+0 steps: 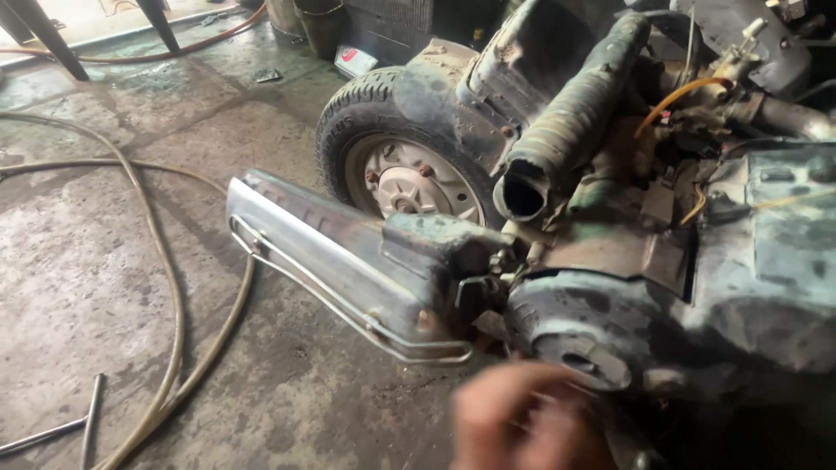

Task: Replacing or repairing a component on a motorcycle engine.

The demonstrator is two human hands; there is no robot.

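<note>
Stained concrete floor, hoses, blurred hands

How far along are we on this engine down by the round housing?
Already looks done: the ribbed hose hangs with its open end free, joined to nothing. In hand: one blurred hand, which one I cannot tell, sits at the round housing; its grip is too blurred to read. Left: the muffler is mounted, and the T-handled wrench lies on the floor.

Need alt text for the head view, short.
A blurred hand reaches toward the round housing low on a grimy small-vehicle engine, with a dented silver muffler jutting left. Behind are a wheel and a ribbed black hose; hoses and a metal rod lie on the concrete floor.
</note>
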